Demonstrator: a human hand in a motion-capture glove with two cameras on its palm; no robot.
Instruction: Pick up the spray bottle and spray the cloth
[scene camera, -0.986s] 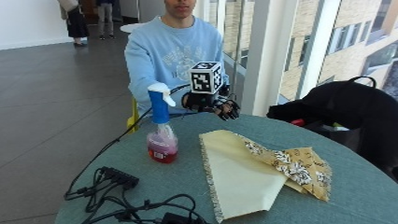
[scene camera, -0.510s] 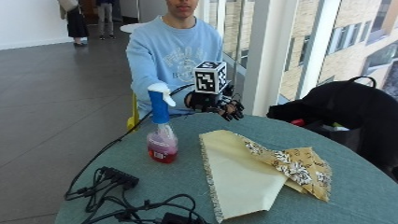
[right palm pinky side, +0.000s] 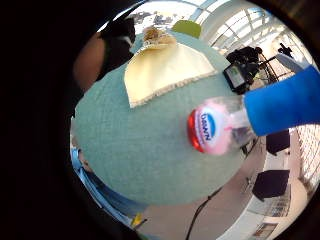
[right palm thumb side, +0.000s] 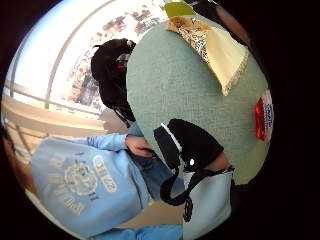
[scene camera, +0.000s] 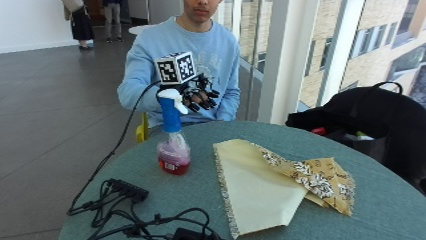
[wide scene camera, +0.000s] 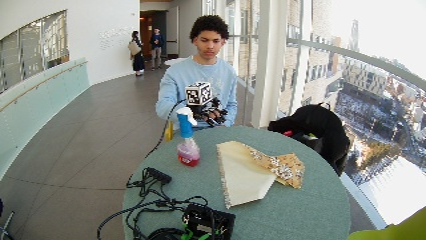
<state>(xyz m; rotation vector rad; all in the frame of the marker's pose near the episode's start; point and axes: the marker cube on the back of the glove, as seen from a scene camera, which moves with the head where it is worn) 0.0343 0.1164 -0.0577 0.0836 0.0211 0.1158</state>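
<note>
Spray bottle: a clear spray bottle (scene camera: 172, 145) with pink-red liquid, a blue neck and a white trigger head stands upright on the table (scene camera: 373, 200), near the edge closest to the seated person and just beside the cloth; in the little-finger-side palm view it shows large (right palm pinky side: 220, 125), its label facing the camera.
Cloth: a pale yellow cloth (scene camera: 256, 187) lies flat at the table's middle, one corner folded over to show a brown patterned side; it is apart from the bottle.
Hand: the gloved right hand (scene camera: 200, 95) hangs in the air just behind the bottle's trigger head, above the table edge, fingers loosely bent and spread, holding nothing; contact with the bottle cannot be made out.
Other hand: the bare hand (right palm thumb side: 137, 146) rests low by the person's lap, below the table edge.
Table: round, covered in green fabric.
Cables: a black power strip (scene camera: 126, 190) and tangled black cables (scene camera: 160, 222) lie on the table's near side.
Bag: a black bag (scene camera: 366, 115) sits beside the table, at the window.
</note>
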